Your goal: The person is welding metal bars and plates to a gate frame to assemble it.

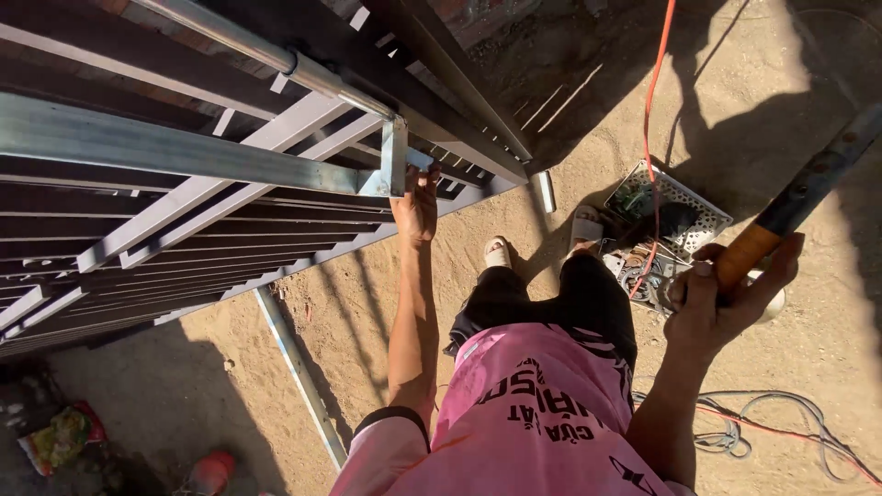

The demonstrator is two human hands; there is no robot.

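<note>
Head view: the left hand [418, 207] reaches up to about 12 o'clock from the body and presses against the underside of a small steel bracket [395, 156] — a short upright plate where a round tube [276, 55] meets a flat rail [165, 147] on the metal gate [138, 239]. The fingers curl round the bracket's lower edge; it looks like a light steadying hold, not a full clench, though the far side of the hand is hidden.

The right hand [726, 298], out at 3 o'clock, is closed round the orange grip of a long tool handle [781, 220] that runs up and away to 1 o'clock. Its head lies outside the picture, so what kind of tool it is cannot be told.

Below, between the feet and at 1 o'clock from them, sits a perforated tray [694, 216] with dark gear in it; an orange cable [650, 129] drops into it, and grey cord [763, 422] coils on the sand at 4 o'clock.

Risks, as I judge them: the left fingers sit right at the joint, so a swing or slip of the tool could catch them — the bracket's edges look sharp too. The gate leans on little that can be seen; a hard knock might shift it. And the loose cables near the sandals invite a trip.
</note>
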